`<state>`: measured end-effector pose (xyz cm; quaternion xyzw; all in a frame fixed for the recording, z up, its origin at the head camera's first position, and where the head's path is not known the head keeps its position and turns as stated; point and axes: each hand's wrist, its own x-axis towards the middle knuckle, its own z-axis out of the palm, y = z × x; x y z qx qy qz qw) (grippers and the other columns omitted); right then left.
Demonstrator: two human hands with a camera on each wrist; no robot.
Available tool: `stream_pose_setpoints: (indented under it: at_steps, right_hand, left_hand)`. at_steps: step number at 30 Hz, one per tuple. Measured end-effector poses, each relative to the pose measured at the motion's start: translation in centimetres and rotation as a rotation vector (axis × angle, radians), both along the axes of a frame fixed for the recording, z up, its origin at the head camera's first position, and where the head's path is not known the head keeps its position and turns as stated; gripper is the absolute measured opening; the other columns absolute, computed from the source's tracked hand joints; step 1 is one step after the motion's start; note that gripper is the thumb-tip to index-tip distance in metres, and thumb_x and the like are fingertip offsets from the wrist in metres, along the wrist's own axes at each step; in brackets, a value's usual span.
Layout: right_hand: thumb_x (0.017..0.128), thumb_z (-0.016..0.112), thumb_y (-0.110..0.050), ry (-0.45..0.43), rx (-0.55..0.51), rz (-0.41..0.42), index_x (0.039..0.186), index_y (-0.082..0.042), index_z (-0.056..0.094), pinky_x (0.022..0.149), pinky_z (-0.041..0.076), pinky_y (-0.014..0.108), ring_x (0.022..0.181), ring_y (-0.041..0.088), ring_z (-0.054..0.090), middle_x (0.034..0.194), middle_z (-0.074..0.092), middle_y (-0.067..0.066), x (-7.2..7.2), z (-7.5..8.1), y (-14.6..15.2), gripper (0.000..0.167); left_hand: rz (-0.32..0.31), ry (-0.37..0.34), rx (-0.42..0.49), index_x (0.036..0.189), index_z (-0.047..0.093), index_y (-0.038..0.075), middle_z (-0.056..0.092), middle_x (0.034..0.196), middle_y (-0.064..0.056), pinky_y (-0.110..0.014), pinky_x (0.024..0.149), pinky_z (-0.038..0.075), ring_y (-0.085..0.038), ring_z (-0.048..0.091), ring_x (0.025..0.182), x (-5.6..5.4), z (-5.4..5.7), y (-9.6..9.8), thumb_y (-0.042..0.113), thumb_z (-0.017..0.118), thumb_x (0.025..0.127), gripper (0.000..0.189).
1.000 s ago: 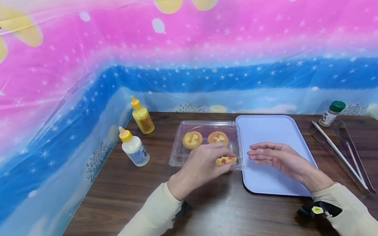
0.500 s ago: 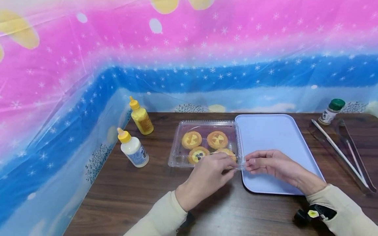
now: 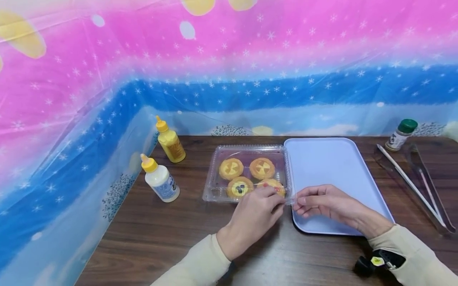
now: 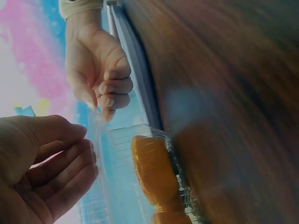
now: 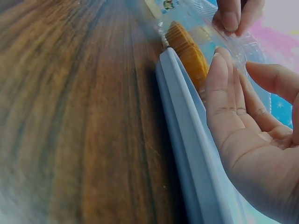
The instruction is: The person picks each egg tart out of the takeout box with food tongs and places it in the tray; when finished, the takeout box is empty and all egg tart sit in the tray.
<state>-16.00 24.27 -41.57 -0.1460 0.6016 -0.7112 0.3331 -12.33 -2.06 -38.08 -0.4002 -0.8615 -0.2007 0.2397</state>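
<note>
The clear rectangular plastic box (image 3: 250, 148) of round golden tarts (image 3: 231, 169) sits left of the pale-blue rectangular tray (image 3: 322, 163). The left hand (image 3: 254, 216) and right hand (image 3: 330, 206) pinch its near rim, fingers nearly closed; uneven pressing could tilt it, jostling the tarts.

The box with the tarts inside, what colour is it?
The box is clear and see-through; it shows best in the head view.

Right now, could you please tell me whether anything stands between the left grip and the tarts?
Yes: the clear plastic of the box lies between the left grip and the tarts, which show through it. Nothing else visible blocks the way.
</note>
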Motion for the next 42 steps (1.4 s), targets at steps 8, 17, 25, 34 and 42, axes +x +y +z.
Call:
stream_pose_setpoints:
  at_steps: [8, 17, 25, 34, 42]
  right_hand:
    - [0.106, 0.06, -0.007, -0.007, 0.011, -0.018, 0.116, 0.001, 0.072, 0.088, 0.062, 0.034, 0.094, 0.02, 0.073, 0.106, 0.076, 0.014, 0.3, -0.2, -0.6, 0.016]
    - [0.107, 0.06, -0.009, 0.05, 0.035, -0.022, 0.114, 0.005, 0.07, 0.083, 0.063, 0.034, 0.089, 0.019, 0.072, 0.102, 0.076, 0.014, 0.7, -0.3, -1.1, 0.018]
    - [0.107, 0.061, -0.016, 0.081, 0.122, -0.073, 0.104, 0.0, 0.068, 0.074, 0.06, 0.028, 0.082, 0.015, 0.066, 0.094, 0.07, 0.01, 1.1, 0.0, -1.6, 0.018]
    - [0.107, 0.057, -0.014, 0.083, 0.14, -0.108, 0.101, -0.002, 0.065, 0.071, 0.057, 0.026, 0.079, 0.014, 0.062, 0.091, 0.066, 0.009, 1.4, -0.2, -1.8, 0.016]
    - [0.106, 0.056, -0.011, 0.072, 0.128, -0.126, 0.099, -0.005, 0.065, 0.071, 0.057, 0.024, 0.079, 0.012, 0.061, 0.09, 0.065, 0.007, 1.2, -0.3, -2.0, 0.013]
  left_hand:
    - [0.027, 0.06, -0.016, 0.093, 0.083, 0.01, 0.066, 0.087, 0.001, -0.028, 0.065, 0.058, -0.014, 0.065, 0.078, 0.2, -0.4, 0.1, 0.01, 0.088, 0.087, 0.007]
    - [0.037, 0.139, -0.036, 0.088, 0.084, 0.012, 0.061, 0.082, 0.002, -0.023, 0.059, 0.054, -0.013, 0.06, 0.073, -0.1, -0.9, 0.3, 0.009, 0.087, 0.085, 0.006]
    - [0.046, 0.177, -0.077, 0.086, 0.081, 0.012, 0.061, 0.083, 0.002, -0.022, 0.057, 0.051, -0.013, 0.055, 0.072, -0.3, -1.1, 0.5, 0.008, 0.083, 0.084, 0.005]
    - [0.053, 0.255, -0.156, 0.085, 0.079, 0.012, 0.062, 0.084, 0.001, -0.024, 0.062, 0.054, -0.014, 0.058, 0.074, -0.2, -1.1, 0.7, 0.012, 0.082, 0.083, 0.004]
    - [0.059, 0.271, -0.141, 0.084, 0.078, 0.012, 0.065, 0.087, 0.002, -0.024, 0.062, 0.056, -0.013, 0.061, 0.076, -0.5, -1.1, 0.8, 0.012, 0.082, 0.084, 0.004]
